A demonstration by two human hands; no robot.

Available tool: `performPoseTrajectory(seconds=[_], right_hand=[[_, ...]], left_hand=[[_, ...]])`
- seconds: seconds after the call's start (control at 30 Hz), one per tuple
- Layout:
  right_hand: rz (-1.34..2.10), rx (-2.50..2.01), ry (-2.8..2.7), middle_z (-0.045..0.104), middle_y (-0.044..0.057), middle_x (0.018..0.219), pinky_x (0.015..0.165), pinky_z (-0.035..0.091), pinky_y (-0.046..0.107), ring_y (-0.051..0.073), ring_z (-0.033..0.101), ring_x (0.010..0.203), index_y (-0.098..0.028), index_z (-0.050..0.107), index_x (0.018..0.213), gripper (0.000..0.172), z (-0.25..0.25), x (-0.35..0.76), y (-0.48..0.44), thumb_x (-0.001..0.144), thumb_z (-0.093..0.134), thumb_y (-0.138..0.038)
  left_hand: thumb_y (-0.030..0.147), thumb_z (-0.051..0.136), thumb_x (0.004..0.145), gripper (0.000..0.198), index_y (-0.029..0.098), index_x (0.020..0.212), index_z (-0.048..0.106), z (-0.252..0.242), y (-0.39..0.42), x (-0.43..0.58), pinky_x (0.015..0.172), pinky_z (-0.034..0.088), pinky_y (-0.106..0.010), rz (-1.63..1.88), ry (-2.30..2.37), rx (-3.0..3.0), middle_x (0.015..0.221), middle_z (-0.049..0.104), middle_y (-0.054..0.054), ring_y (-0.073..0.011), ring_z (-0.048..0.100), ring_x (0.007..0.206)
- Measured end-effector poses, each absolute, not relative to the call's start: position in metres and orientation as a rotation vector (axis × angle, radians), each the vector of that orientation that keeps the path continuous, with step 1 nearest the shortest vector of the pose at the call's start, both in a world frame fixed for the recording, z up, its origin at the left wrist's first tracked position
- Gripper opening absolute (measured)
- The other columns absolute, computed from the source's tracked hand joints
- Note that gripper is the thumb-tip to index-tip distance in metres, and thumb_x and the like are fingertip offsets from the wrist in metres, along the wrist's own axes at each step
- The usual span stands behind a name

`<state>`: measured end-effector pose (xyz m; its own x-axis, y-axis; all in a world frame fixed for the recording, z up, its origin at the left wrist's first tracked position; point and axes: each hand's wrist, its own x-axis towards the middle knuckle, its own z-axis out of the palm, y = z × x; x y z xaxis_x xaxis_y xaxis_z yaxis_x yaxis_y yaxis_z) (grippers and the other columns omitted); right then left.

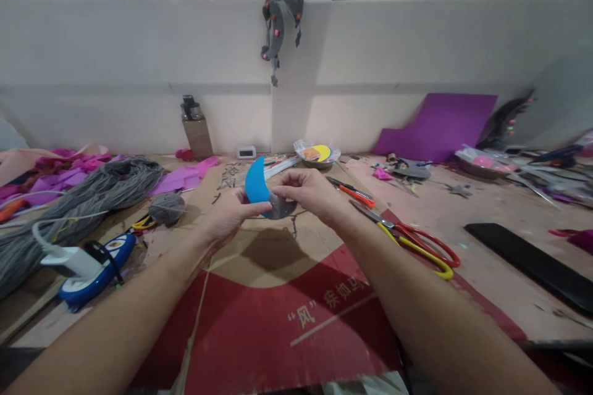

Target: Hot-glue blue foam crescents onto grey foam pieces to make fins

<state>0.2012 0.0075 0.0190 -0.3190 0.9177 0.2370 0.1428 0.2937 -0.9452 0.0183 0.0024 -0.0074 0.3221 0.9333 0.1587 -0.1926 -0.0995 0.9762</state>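
Here, a blue crescent and a dark grey piece with a curved edge are held up together between the two hands, above a red and brown cardboard sheet. The lower part of the blue crescent is gripped by the left hand, its thumb laid across the front and pressed near the grey piece. The upper edge of the grey piece is pinched by the right hand, with thumb and fingers drawn narrow. Whether the two pieces are joined cannot be told, as their meeting place is partly covered by the fingertips.

Just to the right of the right hand, an orange cutter is laid down, and nearer the right forearm, scissors with red and yellow handles are seen. Farther right, a long black case is set on the table. Beyond the right hand, a bowl is placed near the wall, and a purple sheet is propped farther right.

To the left of the left hand, a ball of grey yarn is found near a thick grey hank, while a white plug is seated on a blue power strip beside the left forearm
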Motion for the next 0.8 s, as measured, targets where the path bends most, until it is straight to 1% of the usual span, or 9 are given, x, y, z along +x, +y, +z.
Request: performPoseTrajectory(seconds=[0.13,0.27,0.37,0.43,0.5,0.6,0.67,0.7,0.8], right_hand=[[1.358,-0.927,-1.659,0.052,-0.004,0.062,0.044,0.020,0.021,0.005,0.036,0.050,-0.017,0.062,0.072,0.023,0.026,0.211,0.007,0.071,0.074,-0.037],[1.650,-0.780,-1.551,0.045,-0.006,0.059,0.043,0.012,0.021,0.003,0.025,0.045,-0.018,0.061,0.075,0.029,0.020,0.212,0.011,0.070,0.077,-0.041],[1.724,-0.669,-1.457,0.041,-0.009,0.058,0.043,0.011,0.021,0.003,0.018,0.045,-0.021,0.065,0.087,0.025,0.011,0.206,0.014,0.071,0.077,-0.037],[1.610,-0.629,-1.419,0.043,-0.009,0.060,0.043,0.013,0.021,0.004,0.021,0.045,-0.025,0.067,0.099,0.028,0.008,0.199,0.012,0.072,0.075,-0.032],[1.439,-0.607,-1.459,0.049,-0.008,0.062,0.044,0.023,0.020,0.005,0.031,0.047,-0.027,0.068,0.106,0.031,0.007,0.192,0.008,0.074,0.072,-0.029],[1.217,-0.565,-1.602,0.063,-0.003,0.073,0.064,0.044,0.024,0.010,0.054,0.065,-0.026,0.074,0.099,0.022,0.011,0.187,0.001,0.078,0.068,-0.030],[1.109,-0.558,-1.666,0.069,0.000,0.081,0.080,0.047,0.030,0.015,0.061,0.081,-0.025,0.076,0.091,0.018,0.013,0.188,0.000,0.079,0.068,-0.035],[1.066,-0.571,-1.684,0.070,0.000,0.082,0.083,0.047,0.032,0.016,0.062,0.084,-0.025,0.076,0.089,0.019,0.013,0.188,0.000,0.078,0.068,-0.039],[0.951,-0.644,-1.673,0.070,0.002,0.080,0.080,0.047,0.033,0.018,0.062,0.080,-0.023,0.076,0.084,0.024,0.011,0.191,0.003,0.076,0.069,-0.044]], left_hand=[[0.025,0.085,0.060,0.028,0.014,0.084,0.075,-0.006,-0.001,0.018,0.086,0.047,-0.032,1.079,0.627,1.211,0.083,0.074,-0.007,-0.0184,0.066,0.080],[0.027,0.088,0.055,0.029,0.014,0.077,0.074,-0.004,-0.004,0.020,0.079,0.048,-0.029,1.111,0.572,1.114,0.075,0.072,-0.006,-0.0158,0.064,0.072],[0.028,0.091,0.052,0.033,0.014,0.076,0.074,-0.002,-0.007,0.022,0.070,0.047,-0.025,1.097,0.526,1.058,0.070,0.070,-0.003,-0.0116,0.060,0.065],[0.028,0.091,0.052,0.033,0.014,0.075,0.073,-0.001,-0.010,0.023,0.068,0.047,-0.024,1.086,0.497,1.029,0.069,0.068,-0.002,-0.0107,0.059,0.064],[0.027,0.090,0.055,0.030,0.015,0.074,0.072,-0.003,-0.011,0.024,0.069,0.047,-0.025,1.097,0.483,0.983,0.069,0.067,-0.002,-0.0110,0.059,0.066],[0.026,0.089,0.059,0.026,0.016,0.075,0.071,-0.006,-0.012,0.024,0.069,0.049,-0.026,1.097,0.484,0.906,0.072,0.067,-0.001,-0.0111,0.059,0.067],[0.028,0.088,0.061,0.028,0.017,0.080,0.071,-0.008,-0.012,0.025,0.070,0.050,-0.027,1.092,0.479,0.876,0.075,0.067,-0.001,-0.0112,0.059,0.069],[0.028,0.088,0.061,0.030,0.018,0.083,0.071,-0.008,-0.012,0.025,0.070,0.051,-0.027,1.096,0.478,0.862,0.076,0.067,-0.001,-0.0109,0.059,0.068],[0.028,0.088,0.061,0.031,0.017,0.084,0.071,-0.007,-0.014,0.028,0.068,0.050,-0.026,1.098,0.490,0.807,0.074,0.065,0.000,-0.0094,0.057,0.065]])
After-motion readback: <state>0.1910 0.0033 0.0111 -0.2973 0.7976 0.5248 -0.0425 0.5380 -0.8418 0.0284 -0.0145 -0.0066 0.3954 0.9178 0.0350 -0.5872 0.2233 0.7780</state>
